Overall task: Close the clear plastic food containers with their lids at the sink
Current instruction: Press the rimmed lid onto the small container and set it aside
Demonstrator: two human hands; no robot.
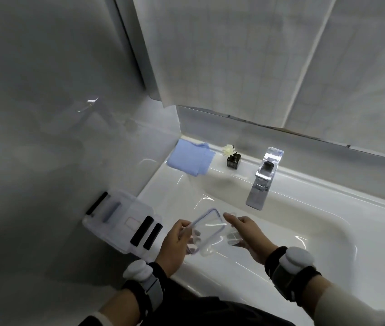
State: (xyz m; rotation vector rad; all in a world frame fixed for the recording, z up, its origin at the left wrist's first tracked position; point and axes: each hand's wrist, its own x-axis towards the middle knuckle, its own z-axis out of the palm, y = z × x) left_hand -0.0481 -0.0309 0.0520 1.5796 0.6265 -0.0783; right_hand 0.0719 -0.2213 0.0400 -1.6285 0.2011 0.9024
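Observation:
Over the white sink basin, my left hand grips a clear lid with a blue seal rim, tilted up on edge. My right hand holds a clear plastic container just to the right of the lid, partly hidden by my fingers and hard to make out. The lid and container are close together; I cannot tell whether they touch. On the counter to the left lies a stack of other clear containers with black-clipped lids.
A chrome faucet stands behind the basin. A folded blue cloth and a small black vase with a white flower sit on the back ledge. A grey wall rises to the left, a mirror cabinet above.

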